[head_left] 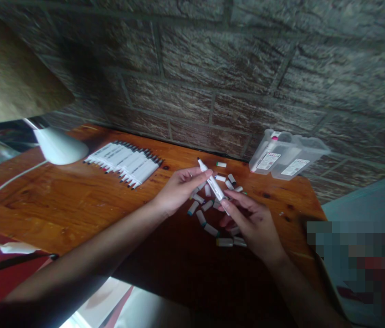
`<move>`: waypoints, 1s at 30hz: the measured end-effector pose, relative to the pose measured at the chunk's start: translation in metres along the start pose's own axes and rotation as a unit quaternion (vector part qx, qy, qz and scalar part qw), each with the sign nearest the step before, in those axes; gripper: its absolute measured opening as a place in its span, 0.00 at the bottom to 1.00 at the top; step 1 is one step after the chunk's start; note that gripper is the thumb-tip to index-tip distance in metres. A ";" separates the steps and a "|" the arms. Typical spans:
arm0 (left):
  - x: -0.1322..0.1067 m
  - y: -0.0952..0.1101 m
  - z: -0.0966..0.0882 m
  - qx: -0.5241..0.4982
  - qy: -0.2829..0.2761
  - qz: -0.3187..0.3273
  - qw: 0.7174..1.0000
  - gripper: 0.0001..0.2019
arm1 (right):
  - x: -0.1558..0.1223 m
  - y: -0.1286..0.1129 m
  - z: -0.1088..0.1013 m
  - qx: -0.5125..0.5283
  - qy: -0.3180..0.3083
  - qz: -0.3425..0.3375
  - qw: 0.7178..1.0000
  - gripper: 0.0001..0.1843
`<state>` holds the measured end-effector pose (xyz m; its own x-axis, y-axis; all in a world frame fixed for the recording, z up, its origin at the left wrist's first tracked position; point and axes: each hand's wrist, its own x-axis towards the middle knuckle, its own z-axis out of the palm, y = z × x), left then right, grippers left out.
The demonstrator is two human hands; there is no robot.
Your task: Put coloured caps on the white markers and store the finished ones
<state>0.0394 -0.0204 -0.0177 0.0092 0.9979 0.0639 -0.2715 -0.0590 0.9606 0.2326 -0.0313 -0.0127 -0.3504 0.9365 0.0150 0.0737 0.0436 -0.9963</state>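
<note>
A white marker (215, 187) slants between my two hands above the table, its dark tip bare at the upper left end. My left hand (182, 187) pinches it near that tip between thumb and fingers. Around its lower end close the thumb and fingers of my right hand (252, 221). Several loose marker caps (207, 206), white with coloured ends, lie scattered beneath and around the hands; some are hidden by them. To the left, a row of uncapped white markers (125, 161) lies side by side.
Two clear plastic holders (286, 155) with labels stand at the table's back right; one contains a marker with a pink end. A lamp's white base (61, 148) and its cord are at left. The wooden table (86, 207) meets a stone-patterned wall (192, 82).
</note>
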 end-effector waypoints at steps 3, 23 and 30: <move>-0.005 0.001 0.008 0.065 -0.053 0.017 0.996 0.12 | 0.001 0.004 -0.002 -0.067 -0.015 -0.042 0.997 0.18; -0.001 0.010 -0.005 0.440 0.032 0.196 0.876 0.15 | 0.009 0.001 -0.017 0.032 0.044 -0.008 0.998 0.25; 0.001 0.019 -0.024 0.585 -0.207 0.170 0.766 0.11 | 0.018 0.002 -0.025 -0.007 0.133 -0.032 0.991 0.25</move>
<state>0.0109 -0.0201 -0.0059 0.4999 0.8399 0.2114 0.7191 -0.5385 0.4393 0.2502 -0.0056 -0.0124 -0.0974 0.9900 0.1023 0.0717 0.1095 -0.9914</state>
